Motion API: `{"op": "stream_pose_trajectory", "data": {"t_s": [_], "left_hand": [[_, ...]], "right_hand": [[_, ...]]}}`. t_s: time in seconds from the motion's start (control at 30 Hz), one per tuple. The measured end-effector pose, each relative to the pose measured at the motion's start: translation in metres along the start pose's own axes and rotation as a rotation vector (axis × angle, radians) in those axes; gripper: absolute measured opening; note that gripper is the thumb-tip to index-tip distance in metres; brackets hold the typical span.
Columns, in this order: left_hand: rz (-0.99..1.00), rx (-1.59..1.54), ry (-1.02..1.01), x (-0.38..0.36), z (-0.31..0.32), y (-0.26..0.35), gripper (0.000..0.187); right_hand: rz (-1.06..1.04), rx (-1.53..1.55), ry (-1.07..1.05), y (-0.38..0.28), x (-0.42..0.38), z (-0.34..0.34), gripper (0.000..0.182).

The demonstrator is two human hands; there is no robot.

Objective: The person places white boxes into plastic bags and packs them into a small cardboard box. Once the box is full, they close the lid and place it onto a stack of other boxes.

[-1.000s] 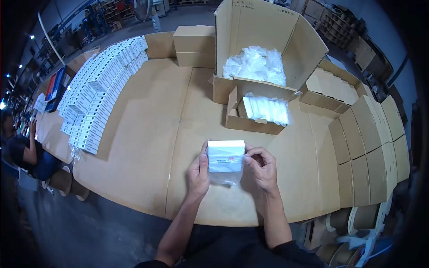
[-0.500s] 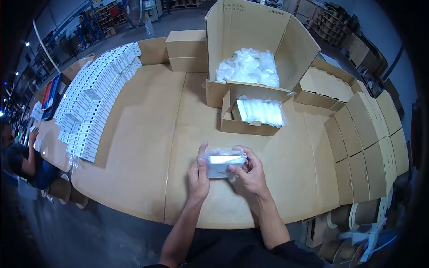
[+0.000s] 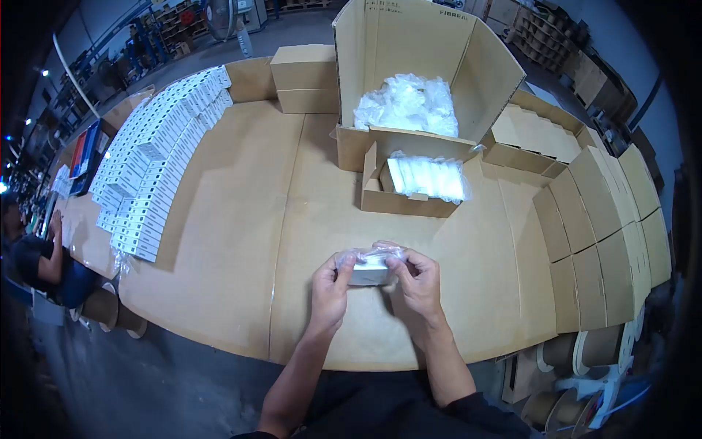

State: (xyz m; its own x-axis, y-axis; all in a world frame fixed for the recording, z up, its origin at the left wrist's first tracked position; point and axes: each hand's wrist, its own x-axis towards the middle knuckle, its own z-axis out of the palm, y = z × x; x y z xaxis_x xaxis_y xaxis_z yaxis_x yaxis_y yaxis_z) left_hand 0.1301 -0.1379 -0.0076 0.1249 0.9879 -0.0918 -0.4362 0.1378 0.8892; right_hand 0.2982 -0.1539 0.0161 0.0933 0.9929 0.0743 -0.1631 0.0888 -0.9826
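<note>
Between my two hands, above the cardboard-covered table (image 3: 219,293), is a small white box (image 3: 371,275) in a clear plastic bag (image 3: 380,251). My left hand (image 3: 331,291) pinches the bag at its left end, thumb on top. My right hand (image 3: 419,282) grips the right end the same way. Beyond them stands an open cardboard carton (image 3: 406,205) with a row of plastic-wrapped white boxes (image 3: 430,179) in it. Behind that, a taller open carton (image 3: 417,44) holds a heap of clear plastic bags (image 3: 409,106).
Stacked white labelled boxes (image 3: 157,164) line the table's left side. Brown cardboard boxes (image 3: 585,241) are piled at the right edge, with an open carton (image 3: 534,139) behind them. Another closed box (image 3: 306,79) stands at the back. A person (image 3: 44,256) sits at the far left.
My left fingers have shifted from the bag's side to a thumb pinch on its upper edge. My right thumb has moved up, and the wrapped box has tilted.
</note>
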Motion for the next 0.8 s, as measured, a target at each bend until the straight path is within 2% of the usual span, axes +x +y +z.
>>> {"op": "stream_pose_trajectory", "data": {"t_s": [0.07,0.1,0.2,0.23,0.33,0.53,0.57,0.67,0.7,0.8], "left_hand": [[0.001,0.023,0.041,0.002,0.003,0.002,0.029],[0.03,0.019,0.071,0.004,0.006,0.006,0.029],[0.067,0.078,0.104,0.007,0.002,0.006,0.029],[0.067,0.081,0.109,0.008,0.002,0.005,0.03],[0.056,0.05,0.121,0.009,0.004,0.002,0.032],[-0.008,-0.071,0.198,0.016,-0.016,-0.007,0.028],[-0.002,-0.085,0.12,0.018,-0.033,-0.014,0.026],[0.52,0.555,0.183,0.008,-0.004,0.026,0.034],[0.6,0.765,0.187,0.0,-0.003,0.036,0.04],[0.907,1.046,-0.123,0.005,-0.006,0.041,0.04]], "right_hand": [[0.029,0.07,0.104,0.004,0.0,0.0,0.023],[-0.096,0.133,0.152,0.006,0.0,0.002,0.027],[-0.342,-0.017,-0.011,-0.004,0.001,-0.002,0.027],[-0.431,-0.345,-0.122,-0.006,0.004,-0.013,0.027],[-0.229,-0.466,-0.204,-0.017,0.003,-0.012,0.027],[-0.179,-0.415,-0.098,-0.015,0.005,-0.019,0.032],[-0.194,-0.435,-0.084,-0.011,0.006,-0.023,0.032],[-0.217,-0.502,-0.051,-0.014,0.007,-0.028,0.032],[-0.242,-0.533,-0.051,-0.012,0.008,-0.032,0.032],[-0.27,-0.528,-0.07,-0.017,0.01,-0.031,0.033]]}}
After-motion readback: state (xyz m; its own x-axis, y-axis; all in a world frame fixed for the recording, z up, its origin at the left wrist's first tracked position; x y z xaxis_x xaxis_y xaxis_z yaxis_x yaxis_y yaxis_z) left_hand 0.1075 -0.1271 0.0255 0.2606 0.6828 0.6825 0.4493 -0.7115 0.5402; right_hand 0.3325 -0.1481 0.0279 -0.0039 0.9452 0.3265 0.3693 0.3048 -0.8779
